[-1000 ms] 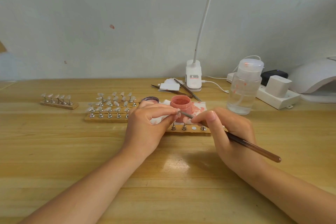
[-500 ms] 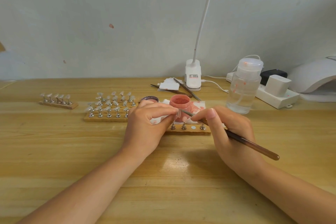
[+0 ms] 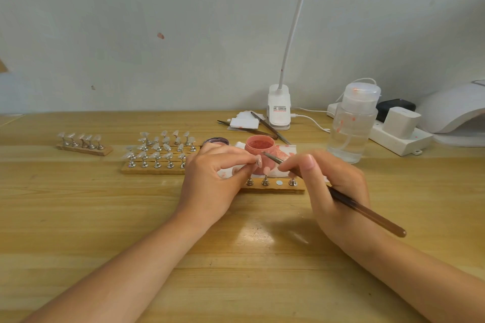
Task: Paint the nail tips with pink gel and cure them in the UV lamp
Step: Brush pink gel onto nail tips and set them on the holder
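Head view: your left hand (image 3: 210, 178) pinches a small stand carrying a nail tip (image 3: 258, 160), raised just in front of the open pink gel pot (image 3: 259, 151). Your right hand (image 3: 333, 186) grips the brush (image 3: 364, 214) pen-style, bristle end just beside the tip. UV lamp (image 3: 451, 107) sits far right on the wooden table (image 3: 78, 217).
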{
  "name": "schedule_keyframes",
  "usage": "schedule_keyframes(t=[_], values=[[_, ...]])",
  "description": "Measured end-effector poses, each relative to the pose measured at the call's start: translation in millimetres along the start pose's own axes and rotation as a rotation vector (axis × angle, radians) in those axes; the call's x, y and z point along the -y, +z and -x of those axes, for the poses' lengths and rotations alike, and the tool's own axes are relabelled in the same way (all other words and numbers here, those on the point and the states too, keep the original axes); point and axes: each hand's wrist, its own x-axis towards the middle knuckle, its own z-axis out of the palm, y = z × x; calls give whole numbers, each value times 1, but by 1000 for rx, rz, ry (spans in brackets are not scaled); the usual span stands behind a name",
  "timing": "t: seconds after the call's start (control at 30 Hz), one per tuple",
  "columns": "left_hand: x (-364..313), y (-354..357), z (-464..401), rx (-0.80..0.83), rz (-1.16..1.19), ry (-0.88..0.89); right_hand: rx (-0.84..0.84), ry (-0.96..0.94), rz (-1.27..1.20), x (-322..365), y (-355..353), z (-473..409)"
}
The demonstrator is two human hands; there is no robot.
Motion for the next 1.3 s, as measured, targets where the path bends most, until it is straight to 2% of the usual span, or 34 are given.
schedule_keyframes(t=[0.17,0.3,0.43,0.57,1.3], values=[[-4,1,0,-11,-13,-35,-2,6,-69,-3,-1,3],[-4,0,1,-2,-1,-43,-5,-31,59,-2,0,0],[-6,0,1,-3,13,-61,-19,-21,-2,-4,-2,2],[-7,0,1,17,-5,-80,-6,-48,84,-4,0,0],[-9,-2,1,37,-19,-97,-53,-54,87,-3,-2,1]])
